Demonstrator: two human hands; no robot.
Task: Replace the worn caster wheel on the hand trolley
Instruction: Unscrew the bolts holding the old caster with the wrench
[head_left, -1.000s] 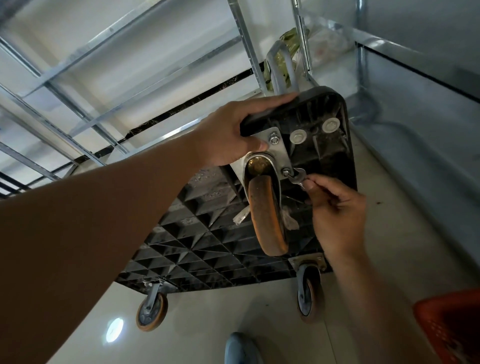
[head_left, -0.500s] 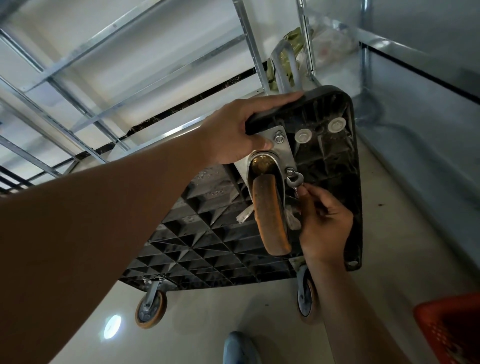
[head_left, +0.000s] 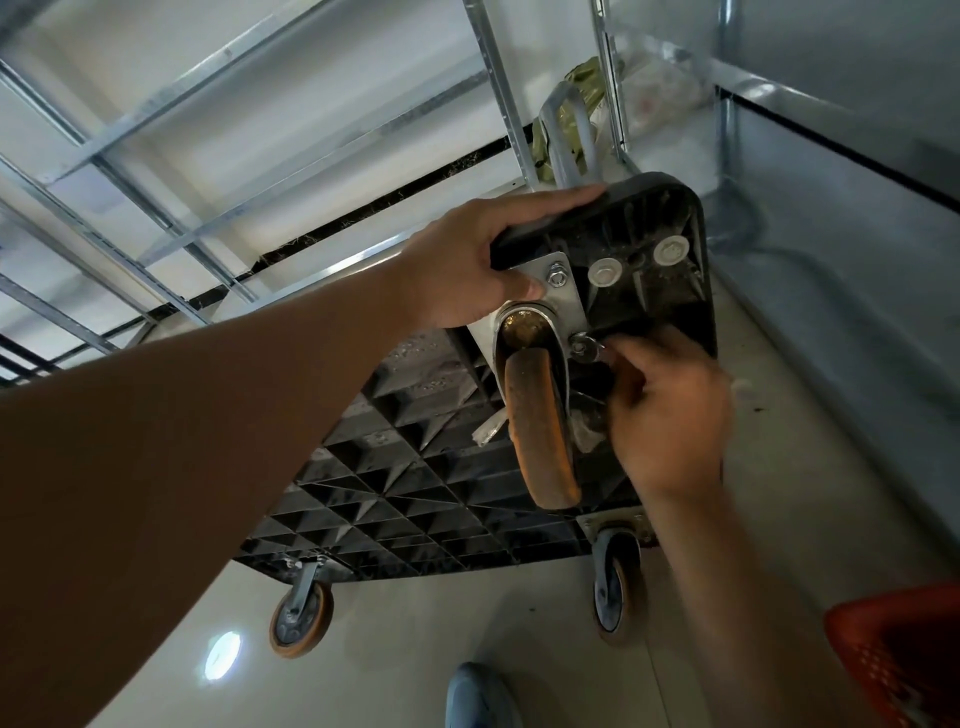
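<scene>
The black hand trolley (head_left: 426, 467) stands on its edge with its ribbed underside facing me. A worn orange caster wheel (head_left: 543, 431) hangs from a metal mounting plate (head_left: 563, 301) at the upper corner. My left hand (head_left: 467, 265) grips that corner, thumb on the plate beside a bolt (head_left: 556, 275). My right hand (head_left: 670, 410) holds a small metal wrench (head_left: 589, 349) whose head sits on the plate's lower bolt. The wrench handle is hidden in my blurred fingers.
Two more orange casters (head_left: 301, 618) (head_left: 618, 597) rest near the tiled floor. Metal shelving (head_left: 208, 156) rises behind and to the right. A red plastic basket (head_left: 904, 654) is at lower right. A blue shoe (head_left: 480, 696) shows at the bottom.
My right hand swung the wrench down and back around the lower bolt, then up to the right again. The left hand kept its grip on the trolley corner.
</scene>
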